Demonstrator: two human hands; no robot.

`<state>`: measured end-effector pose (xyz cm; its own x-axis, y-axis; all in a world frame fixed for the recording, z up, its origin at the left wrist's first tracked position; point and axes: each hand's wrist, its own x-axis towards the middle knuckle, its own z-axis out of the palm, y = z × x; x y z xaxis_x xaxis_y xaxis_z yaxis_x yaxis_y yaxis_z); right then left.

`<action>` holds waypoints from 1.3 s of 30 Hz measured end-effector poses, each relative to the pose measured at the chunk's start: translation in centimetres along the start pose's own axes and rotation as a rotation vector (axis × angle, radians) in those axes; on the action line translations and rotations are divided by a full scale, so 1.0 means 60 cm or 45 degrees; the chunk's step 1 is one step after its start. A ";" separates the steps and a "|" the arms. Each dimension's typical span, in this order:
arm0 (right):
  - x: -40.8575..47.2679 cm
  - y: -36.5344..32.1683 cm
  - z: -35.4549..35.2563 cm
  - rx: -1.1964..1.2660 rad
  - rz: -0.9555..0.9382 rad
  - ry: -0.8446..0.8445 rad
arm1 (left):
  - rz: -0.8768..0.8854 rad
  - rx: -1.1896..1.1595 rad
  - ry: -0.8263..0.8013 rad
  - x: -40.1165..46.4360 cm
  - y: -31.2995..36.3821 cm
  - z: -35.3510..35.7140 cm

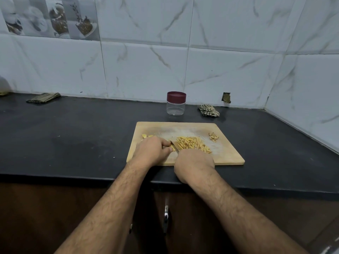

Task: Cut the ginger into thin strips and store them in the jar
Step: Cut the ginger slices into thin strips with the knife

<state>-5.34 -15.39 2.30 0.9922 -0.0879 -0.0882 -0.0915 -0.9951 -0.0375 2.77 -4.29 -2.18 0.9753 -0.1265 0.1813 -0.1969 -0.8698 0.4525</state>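
A wooden cutting board [229, 154] lies on the black counter. A heap of thin yellow ginger strips [192, 143] covers its middle. My left hand [152, 151] holds a small ginger piece [172, 149] down with curled fingers. My right hand [194, 164] grips a knife whose blade [174, 146] stands against that piece; the handle is hidden in the fist. More ginger slices [145, 136] lie at the board's left edge, and peels [213, 136] at its right. A clear jar [176, 103] with a maroon lid stands behind the board, closed.
A crumpled checked cloth [208, 110] lies right of the jar near the tiled wall. A folded cloth [43, 97] sits far left on the counter [73, 136]. The side wall closes in at the right. Cabinet doors with a handle [166, 219] are below the counter edge.
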 end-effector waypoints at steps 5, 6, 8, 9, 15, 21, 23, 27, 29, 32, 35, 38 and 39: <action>-0.018 0.014 0.009 -0.005 0.025 -0.035 | 0.001 0.014 0.008 -0.001 0.001 -0.001; -0.025 0.020 0.014 0.001 0.043 -0.047 | 0.003 0.011 0.006 -0.002 0.001 0.000; -0.036 0.030 0.021 0.030 0.058 -0.044 | -0.002 0.009 0.003 -0.003 0.001 0.000; -0.039 0.032 0.021 0.042 0.057 -0.035 | -0.005 0.008 -0.001 -0.003 0.001 -0.001; -0.026 0.026 0.006 0.006 0.034 -0.008 | -0.022 -0.030 0.007 -0.004 0.001 0.001; -0.017 0.037 0.006 0.103 0.051 -0.008 | 0.004 -0.060 0.043 0.000 -0.007 0.006; -0.017 0.035 0.005 0.130 0.038 0.021 | 0.009 -0.081 0.052 0.001 -0.008 0.007; -0.012 0.026 -0.001 0.119 -0.012 0.040 | 0.022 -0.098 0.064 0.002 -0.010 0.009; -0.007 0.021 0.000 0.101 -0.029 0.037 | 0.029 -0.099 0.074 0.004 -0.011 0.010; -0.003 0.015 0.001 0.088 -0.018 0.019 | 0.046 -0.080 0.074 0.006 -0.011 0.011; -0.002 0.010 -0.003 0.069 -0.006 0.003 | 0.053 -0.062 0.065 0.005 -0.010 0.009; 0.001 0.002 -0.004 0.035 -0.004 -0.006 | 0.035 -0.062 0.052 0.005 -0.010 0.008; 0.002 0.000 -0.004 0.027 -0.005 -0.009 | 0.030 -0.066 0.047 0.006 -0.009 0.009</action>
<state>-5.20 -15.39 2.52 0.9920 -0.0837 -0.0948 -0.0895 -0.9942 -0.0590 3.27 -4.08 -2.82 0.9661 -0.1282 0.2241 -0.2258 -0.8406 0.4923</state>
